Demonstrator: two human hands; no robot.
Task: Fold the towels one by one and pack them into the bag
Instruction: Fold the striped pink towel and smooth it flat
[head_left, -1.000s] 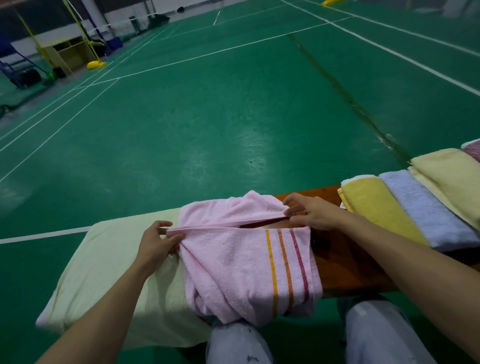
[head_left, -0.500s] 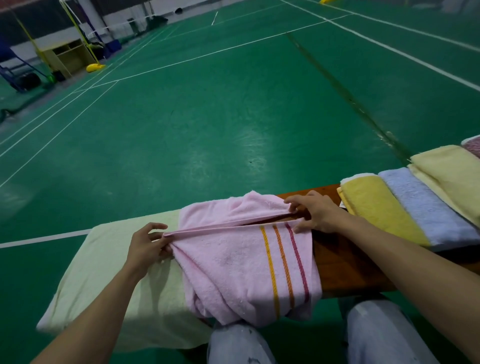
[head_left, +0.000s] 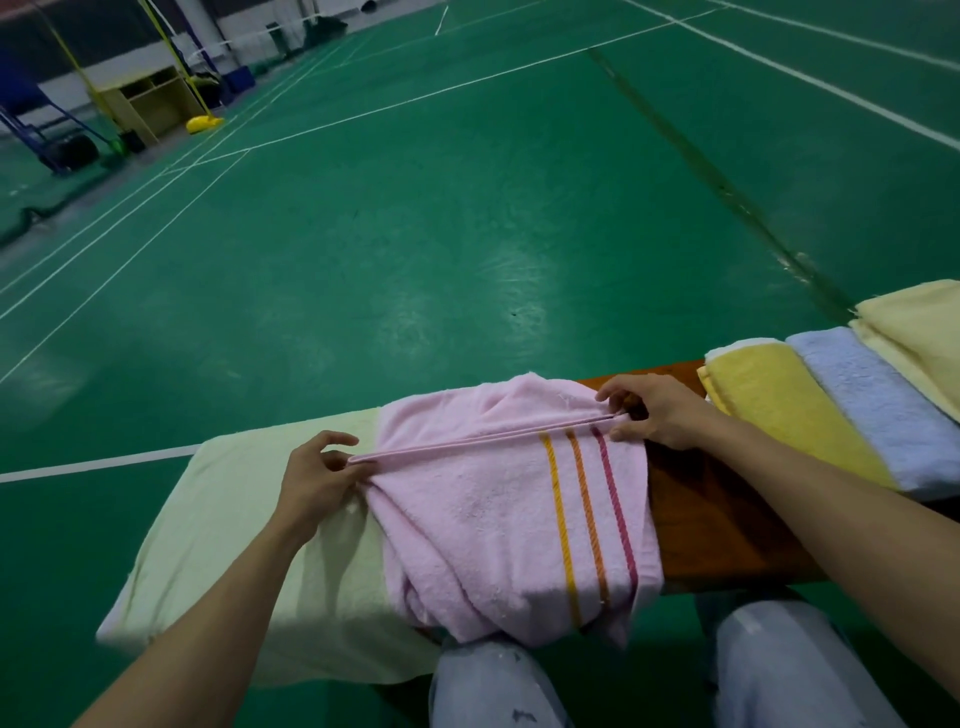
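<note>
A pink towel (head_left: 498, 519) with yellow, orange and red stripes lies over a brown wooden bench (head_left: 722, 525), its near part hanging toward my knees. My left hand (head_left: 317, 478) pinches the left end of its doubled top edge. My right hand (head_left: 649, 413) pinches the right end of that edge, near the stripes. The edge is stretched taut between both hands. A pale green cloth, maybe the bag (head_left: 244, 540), lies flat on the bench's left part, under the pink towel's left side.
Folded towels lie side by side on the bench's right part: a yellow towel (head_left: 779, 410), a light blue towel (head_left: 878, 410) and a cream towel (head_left: 919, 338). Green court floor (head_left: 415, 234) stretches beyond the bench. My knees in pale jeans (head_left: 779, 670) are below it.
Both hands have drawn the pink towel's top edge taut and carried it slightly away from me, laying the striped layer flatter over the rest of the towel.
</note>
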